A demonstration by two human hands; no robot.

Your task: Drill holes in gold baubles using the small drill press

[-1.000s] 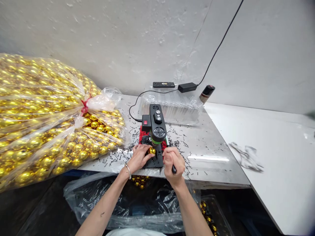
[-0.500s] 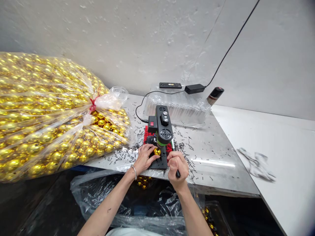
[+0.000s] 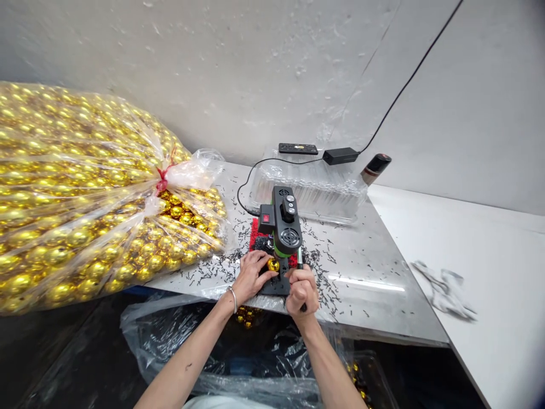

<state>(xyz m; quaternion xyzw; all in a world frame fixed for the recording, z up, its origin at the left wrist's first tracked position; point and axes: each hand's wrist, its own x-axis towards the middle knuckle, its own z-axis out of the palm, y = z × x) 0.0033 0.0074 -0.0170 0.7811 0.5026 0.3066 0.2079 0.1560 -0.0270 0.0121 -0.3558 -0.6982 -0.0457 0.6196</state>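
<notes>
Under the front of a black and green machine (image 3: 288, 218), a shiny gold ball (image 3: 273, 264) rests between the thumb and fingers of my left hand (image 3: 251, 276). My right hand (image 3: 303, 291) is wrapped round the black handle (image 3: 304, 307) of the machine's lever, just right of its black base plate (image 3: 272, 287). A red mat (image 3: 254, 230) shows beneath the machine. Small black curled bits (image 3: 317, 250) are scattered around it on the metal tabletop (image 3: 378, 301).
A large clear bag of gold balls (image 3: 85, 199) fills the left. Behind the machine are a clear plastic tray (image 3: 315, 193), a power adapter (image 3: 340, 155), a remote (image 3: 298, 149) and a dark-capped bottle (image 3: 376, 168). White gloves (image 3: 447, 289) lie right. Plastic sheeting (image 3: 170, 335) hangs below.
My right hand has shifted slightly left and inward with the lever handle, closer to the base plate. My left hand stays at the gold ball. The view has shifted slightly.
</notes>
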